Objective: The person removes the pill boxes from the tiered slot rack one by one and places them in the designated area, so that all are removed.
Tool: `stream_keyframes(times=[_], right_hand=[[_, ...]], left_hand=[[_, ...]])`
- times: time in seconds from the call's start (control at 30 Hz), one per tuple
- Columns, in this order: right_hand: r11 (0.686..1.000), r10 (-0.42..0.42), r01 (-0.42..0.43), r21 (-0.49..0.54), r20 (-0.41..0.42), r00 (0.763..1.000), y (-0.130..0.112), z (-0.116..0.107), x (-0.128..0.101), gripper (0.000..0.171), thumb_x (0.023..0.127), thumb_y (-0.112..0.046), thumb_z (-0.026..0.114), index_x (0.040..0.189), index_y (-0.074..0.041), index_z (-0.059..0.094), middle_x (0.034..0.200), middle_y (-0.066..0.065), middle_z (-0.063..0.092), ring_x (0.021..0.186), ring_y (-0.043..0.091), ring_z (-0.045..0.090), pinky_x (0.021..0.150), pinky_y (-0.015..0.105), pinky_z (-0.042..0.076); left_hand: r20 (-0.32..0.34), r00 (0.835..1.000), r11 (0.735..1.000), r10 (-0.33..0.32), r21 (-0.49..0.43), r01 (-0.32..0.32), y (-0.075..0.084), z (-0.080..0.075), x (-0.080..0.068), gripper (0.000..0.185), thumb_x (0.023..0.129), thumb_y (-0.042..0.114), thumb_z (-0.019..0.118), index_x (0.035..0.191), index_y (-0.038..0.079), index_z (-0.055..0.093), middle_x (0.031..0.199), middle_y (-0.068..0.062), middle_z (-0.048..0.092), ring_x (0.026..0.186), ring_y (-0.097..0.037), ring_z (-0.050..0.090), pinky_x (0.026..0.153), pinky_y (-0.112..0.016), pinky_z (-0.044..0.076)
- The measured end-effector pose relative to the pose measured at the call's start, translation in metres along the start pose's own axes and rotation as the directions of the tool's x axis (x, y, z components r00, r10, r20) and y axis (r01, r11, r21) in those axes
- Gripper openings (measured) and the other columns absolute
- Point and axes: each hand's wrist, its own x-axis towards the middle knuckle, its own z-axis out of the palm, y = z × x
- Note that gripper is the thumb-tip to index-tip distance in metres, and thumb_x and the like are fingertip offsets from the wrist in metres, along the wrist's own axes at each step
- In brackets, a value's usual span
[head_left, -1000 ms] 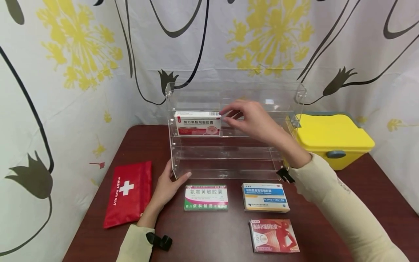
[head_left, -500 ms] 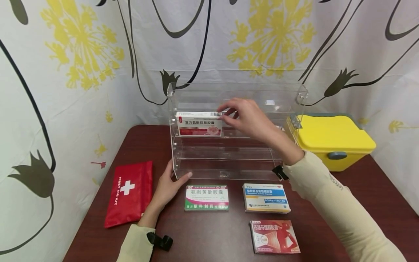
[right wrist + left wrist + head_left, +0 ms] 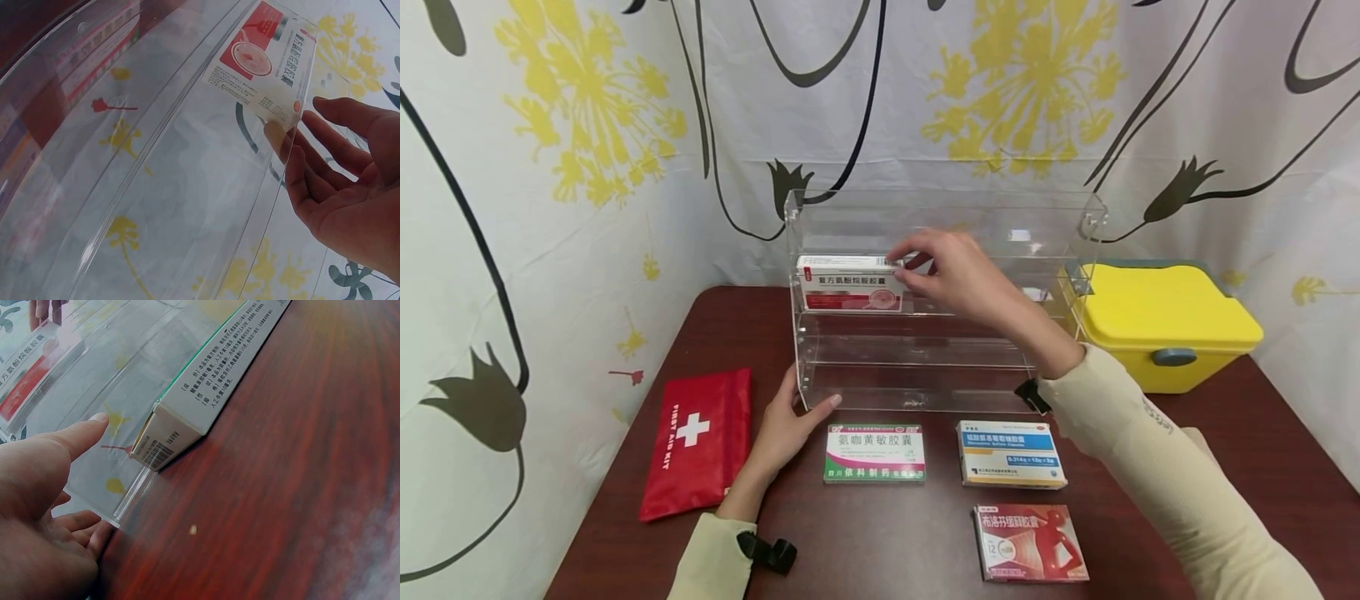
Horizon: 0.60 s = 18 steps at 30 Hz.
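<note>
A clear acrylic display rack stands on the table. On one of its upper tiers, at the left, sits a white and red medicine box, front label outward. My right hand touches that box's right end with its fingertips. In the right wrist view, fingers of the right hand meet the end of the medicine box, the thumb standing apart. My left hand grips the rack's lower left corner, thumb in front. In the left wrist view, the fingers of the left hand are partly behind the clear panel.
Before the rack lie a green and white medicine box, a blue and white one and a pink-red one. A red first aid pouch lies at left. The yellow lidded case stands at right, by the rack.
My right hand has moved left onto the end of the white and red medicine box, which has shifted slightly left along its tier. The left hand stays on the rack.
</note>
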Motion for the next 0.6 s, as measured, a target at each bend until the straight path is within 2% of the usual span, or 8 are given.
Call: stream_keyframes(times=[0.43, 0.6], right_hand=[[1.000, 0.008, -0.007, 0.019, -0.065, 0.998, 0.0000, 0.0077, 0.0053, 0.015, 0.090, -0.007, 0.070, 0.105, -0.005, 0.074, 0.104, 0.007, 0.070, 0.085, 0.017, 0.069, 0.075, 0.028, 0.054], [0.997, 0.048, -0.042, 0.067, -0.082, 0.996, 0.0008, 0.0095, 0.0042, 0.015, 0.090, -0.009, 0.072, 0.104, -0.006, 0.075, 0.100, 0.006, 0.072, 0.085, 0.017, 0.069, 0.076, 0.029, 0.054]], left_hand=[[0.005, 1.000, 1.000, 0.002, -0.002, -0.002, -0.0011, 0.0002, 0.0008, 0.089, 0.082, 0.049, 0.077, 0.153, 0.034, 0.026, 0.142, -0.002, 0.049, 0.131, -0.021, 0.045, 0.101, -0.051, 0.038], [0.003, 1.000, 1.000, 0.000, 0.003, 0.000, -0.0013, 0.0003, 0.0007, 0.089, 0.081, 0.050, 0.077, 0.153, 0.035, 0.026, 0.143, -0.001, 0.048, 0.131, -0.020, 0.045, 0.101, -0.050, 0.039]])
